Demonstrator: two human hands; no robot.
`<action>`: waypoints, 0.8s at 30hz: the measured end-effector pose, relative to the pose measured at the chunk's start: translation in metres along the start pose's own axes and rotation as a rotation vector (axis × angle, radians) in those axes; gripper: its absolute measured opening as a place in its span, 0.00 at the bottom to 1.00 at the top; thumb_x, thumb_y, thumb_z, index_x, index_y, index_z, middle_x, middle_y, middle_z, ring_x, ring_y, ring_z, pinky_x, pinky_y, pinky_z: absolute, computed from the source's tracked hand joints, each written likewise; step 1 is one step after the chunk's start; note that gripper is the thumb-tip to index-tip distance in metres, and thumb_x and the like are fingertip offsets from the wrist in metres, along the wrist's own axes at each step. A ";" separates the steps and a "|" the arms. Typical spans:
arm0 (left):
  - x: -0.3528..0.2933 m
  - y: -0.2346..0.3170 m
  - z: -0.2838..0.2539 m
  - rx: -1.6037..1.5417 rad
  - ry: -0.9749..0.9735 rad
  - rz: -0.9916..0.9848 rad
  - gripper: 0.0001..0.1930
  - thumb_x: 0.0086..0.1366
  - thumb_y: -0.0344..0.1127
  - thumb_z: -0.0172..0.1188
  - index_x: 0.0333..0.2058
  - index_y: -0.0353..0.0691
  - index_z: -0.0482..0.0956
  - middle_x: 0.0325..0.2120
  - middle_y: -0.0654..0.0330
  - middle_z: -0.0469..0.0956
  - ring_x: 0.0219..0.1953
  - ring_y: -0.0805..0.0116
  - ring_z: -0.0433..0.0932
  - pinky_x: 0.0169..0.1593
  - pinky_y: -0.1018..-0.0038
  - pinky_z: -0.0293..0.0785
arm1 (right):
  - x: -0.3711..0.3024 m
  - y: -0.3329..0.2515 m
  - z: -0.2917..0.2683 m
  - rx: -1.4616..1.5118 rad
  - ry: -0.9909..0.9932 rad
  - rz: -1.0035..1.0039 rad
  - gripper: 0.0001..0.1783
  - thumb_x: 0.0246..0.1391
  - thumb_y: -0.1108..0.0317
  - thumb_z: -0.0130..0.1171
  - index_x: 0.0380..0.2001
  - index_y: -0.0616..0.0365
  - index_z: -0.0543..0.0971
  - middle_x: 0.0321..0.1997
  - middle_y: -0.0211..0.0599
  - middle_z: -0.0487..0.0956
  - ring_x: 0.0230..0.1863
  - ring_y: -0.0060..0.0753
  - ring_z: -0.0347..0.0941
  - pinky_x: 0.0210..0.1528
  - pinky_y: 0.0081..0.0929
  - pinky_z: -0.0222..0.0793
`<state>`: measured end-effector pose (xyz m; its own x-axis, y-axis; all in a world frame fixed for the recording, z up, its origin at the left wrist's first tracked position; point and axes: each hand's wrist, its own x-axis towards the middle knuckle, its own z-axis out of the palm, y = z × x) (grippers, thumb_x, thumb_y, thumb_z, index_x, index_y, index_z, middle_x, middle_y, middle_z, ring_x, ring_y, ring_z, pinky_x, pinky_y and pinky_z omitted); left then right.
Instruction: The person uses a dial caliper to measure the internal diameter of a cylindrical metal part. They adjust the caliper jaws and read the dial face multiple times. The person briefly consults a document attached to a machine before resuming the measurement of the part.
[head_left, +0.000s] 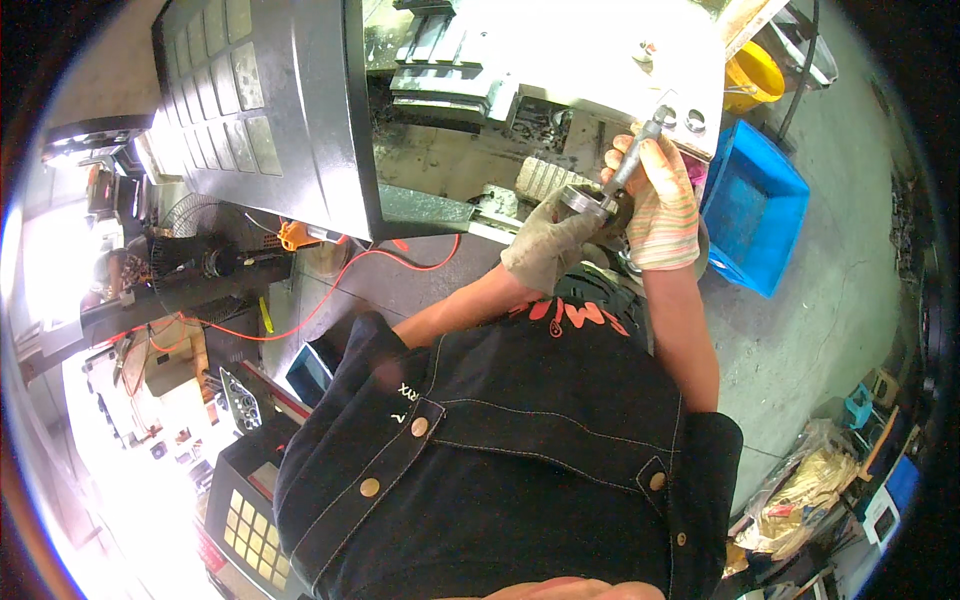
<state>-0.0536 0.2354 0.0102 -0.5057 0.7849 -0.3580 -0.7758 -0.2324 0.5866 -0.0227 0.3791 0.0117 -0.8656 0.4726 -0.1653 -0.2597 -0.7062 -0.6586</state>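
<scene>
My left hand [550, 243], in a dirty grey work glove, is closed around a round metal ring-shaped part [588, 200]. My right hand [664, 205], in a pale striped glove, grips a grey rod-shaped hand tool [637, 158] that slants up and to the right. Its lower end meets the metal part, and the gloved fingers hide how the two touch. Both hands are close together in front of the bench. Just beyond the tool's upper end, a small metal ring [694, 120] sits on the brightly lit white surface [600, 60].
At the right stands a blue plastic bin [757, 215], with a yellow bucket [757, 76] behind it. A dark machine panel [290, 110] rises on the left. An orange hose [340, 272] runs across the floor near a fan [205, 250]. Plastic-wrapped material [800, 500] lies at lower right.
</scene>
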 end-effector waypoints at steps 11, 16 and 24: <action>0.002 -0.006 -0.006 0.054 0.035 -0.073 0.16 0.59 0.33 0.56 0.45 0.38 0.67 0.37 0.57 0.74 0.36 0.62 0.77 0.35 0.67 0.76 | -0.005 0.005 -0.010 0.039 0.043 0.006 0.17 0.49 0.63 0.60 0.41 0.57 0.72 0.34 0.39 0.75 0.34 0.33 0.73 0.36 0.31 0.72; 0.003 -0.005 -0.005 0.054 0.031 -0.128 0.15 0.59 0.31 0.57 0.45 0.39 0.69 0.39 0.60 0.73 0.40 0.67 0.74 0.35 0.72 0.76 | -0.008 0.006 -0.011 0.048 0.061 -0.004 0.18 0.49 0.62 0.60 0.41 0.58 0.72 0.35 0.39 0.75 0.34 0.34 0.73 0.36 0.32 0.72; 0.004 -0.009 -0.005 0.123 0.073 -0.053 0.16 0.57 0.31 0.60 0.43 0.36 0.69 0.35 0.60 0.74 0.32 0.71 0.76 0.31 0.73 0.77 | -0.011 0.006 -0.009 0.025 0.092 -0.021 0.19 0.49 0.61 0.60 0.42 0.58 0.71 0.35 0.39 0.76 0.35 0.33 0.73 0.37 0.32 0.72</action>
<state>-0.0507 0.2380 0.0000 -0.4950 0.7492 -0.4401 -0.7523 -0.1161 0.6485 -0.0111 0.3746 0.0030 -0.8175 0.5325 -0.2192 -0.2885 -0.7081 -0.6445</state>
